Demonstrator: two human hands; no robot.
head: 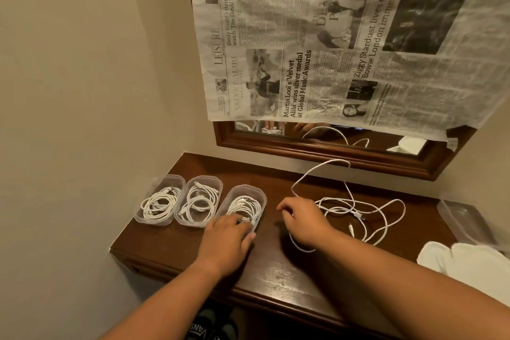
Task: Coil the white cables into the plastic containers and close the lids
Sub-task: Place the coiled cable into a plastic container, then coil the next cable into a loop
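Fingers (234,222) of the left hand (226,240) lie together, pressing the near end of the third container (263,199), left of centre, over its coiled cable (244,205). Beside it the right hand (303,222) curls, pinching the loose cable (358,207), which sprawls centre-right on the wooden table (276,270).

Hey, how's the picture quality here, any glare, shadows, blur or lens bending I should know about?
Head view: warm, dim light; a glare patch on the table near its front edge; a soft shadow left of the right hand holding the loose cable; wide-angle bending bows the mirror frame and newspaper, whose headlines read but small print is smeared.
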